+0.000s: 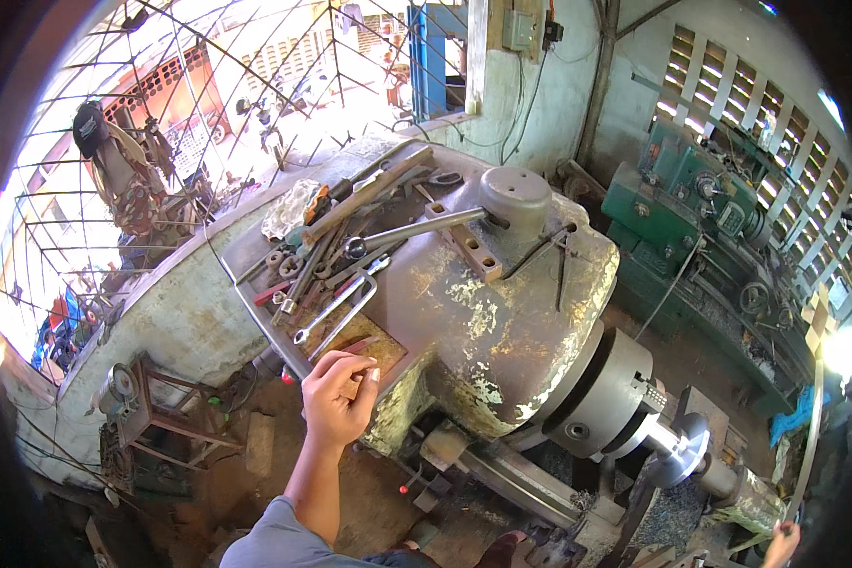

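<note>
My left hand [341, 398] is raised beside the front edge of the lathe's headstock [445, 303], fingers curled in and thumb close to them. Whatever it may hold is hidden. Just beyond it, a tray corner holds a U-shaped metal handle [346, 317] and loose tools. At the lower right, my right hand [782, 545] appears closed around the lower end of a long pale bar [810, 445]. Between the hands, the large chuck [601, 393] carries a shiny flanged metal part [682, 454], with the tailstock [753, 506] at its other side.
On the headstock lie spanners, a drilled block [475, 254] and a long ball-ended lever [412, 232]. A green machine [672, 208] stands at the right. Metal shavings [667, 521] lie below the chuck. A small rusty stand [175, 417] is at the left. Another person [123, 180] is beyond the grille.
</note>
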{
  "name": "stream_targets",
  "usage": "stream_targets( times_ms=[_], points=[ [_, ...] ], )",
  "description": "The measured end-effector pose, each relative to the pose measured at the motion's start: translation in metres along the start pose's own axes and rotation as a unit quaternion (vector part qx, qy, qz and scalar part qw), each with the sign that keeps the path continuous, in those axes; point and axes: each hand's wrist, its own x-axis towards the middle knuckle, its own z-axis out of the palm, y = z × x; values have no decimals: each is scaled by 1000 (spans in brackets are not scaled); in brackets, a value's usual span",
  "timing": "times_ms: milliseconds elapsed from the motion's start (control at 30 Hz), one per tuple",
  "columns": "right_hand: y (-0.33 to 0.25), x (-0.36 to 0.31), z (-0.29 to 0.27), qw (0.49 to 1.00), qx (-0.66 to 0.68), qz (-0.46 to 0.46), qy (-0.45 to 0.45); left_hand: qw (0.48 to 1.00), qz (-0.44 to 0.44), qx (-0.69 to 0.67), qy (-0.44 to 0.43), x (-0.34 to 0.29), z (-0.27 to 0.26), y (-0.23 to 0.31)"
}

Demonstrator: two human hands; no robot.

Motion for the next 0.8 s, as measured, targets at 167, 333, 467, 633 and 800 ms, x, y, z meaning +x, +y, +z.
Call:
stream_targets(
  times_ms=[167, 333, 467, 633, 800],
  points=[
    [53, 65, 74, 994, 87, 23, 56, 999, 12, 29, 5, -3, -1, 2],
    [33, 23, 63, 995, -26, 98, 7, 998, 18, 59, 24, -7, 2, 4],
    [-2, 7, 50, 990, -68, 114, 50, 997, 24, 69, 28, -5, 5, 6],
    [-48, 0, 34, 988, -59, 123, 67, 995, 45, 80, 42, -7, 7, 5],
    [-96, -19, 2, 992, -41, 107, 61, 992, 19, 124, 19, -15, 4, -11]
  ],
)
